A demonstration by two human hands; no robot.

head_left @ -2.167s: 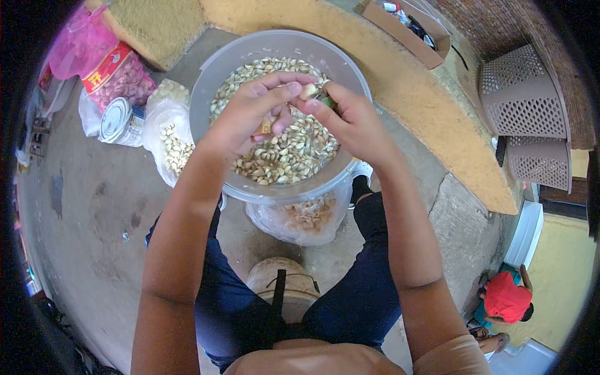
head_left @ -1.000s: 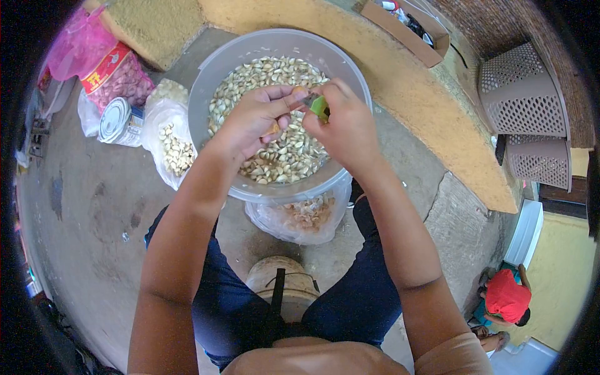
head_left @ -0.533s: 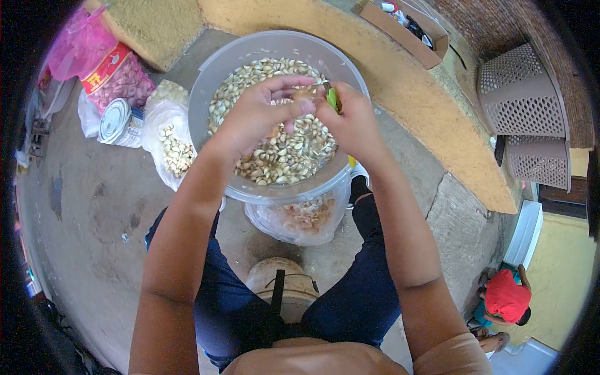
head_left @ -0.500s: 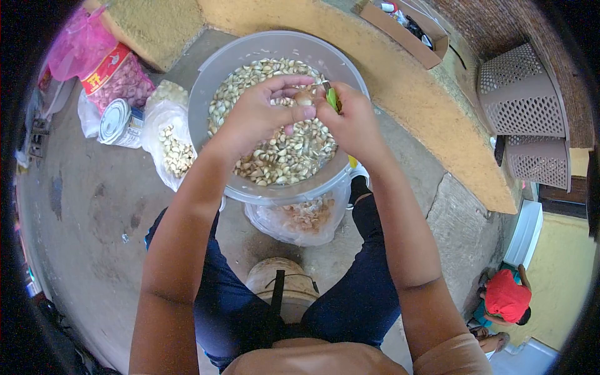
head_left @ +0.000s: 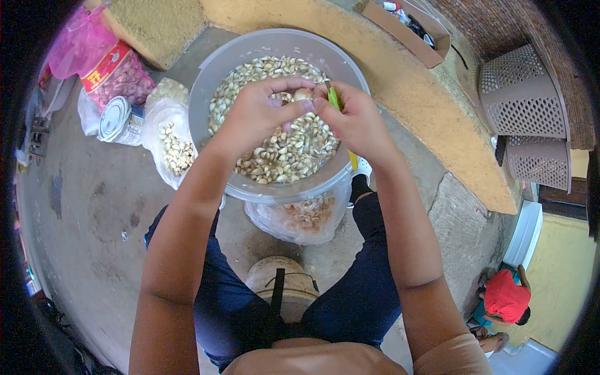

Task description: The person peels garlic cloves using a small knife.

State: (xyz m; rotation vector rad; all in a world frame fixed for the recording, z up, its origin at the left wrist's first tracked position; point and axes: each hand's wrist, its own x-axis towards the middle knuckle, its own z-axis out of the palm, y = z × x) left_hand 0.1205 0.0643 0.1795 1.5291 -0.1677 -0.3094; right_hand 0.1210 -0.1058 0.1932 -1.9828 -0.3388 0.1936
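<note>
Above a big grey tub [head_left: 199, 100] my two hands meet. My left hand [head_left: 262, 112] pinches a brownish garlic clove [head_left: 302, 94] between thumb and fingers. A small knife with a green handle [head_left: 334, 98] is gripped in my right hand [head_left: 356, 119], its short blade partly hidden by my fingers. The tips of both thumbs are close together at the clove. Below them, many peeled garlic cloves [head_left: 275, 164] lie in the tub, in what looks like water.
Left of the tub are a plastic bag of pale cloves [head_left: 174, 150], a can [head_left: 119, 122] and a pink mesh sack [head_left: 119, 72]. A bag of peelings [head_left: 306, 215] hangs below the tub's near rim. A bucket [head_left: 284, 281] stands between my legs. Another person [head_left: 506, 294] bends at far right.
My right hand has turned slightly, and the knife's green handle now points more upright. The clove shows a little higher between my fingers. My left hand has barely moved.
</note>
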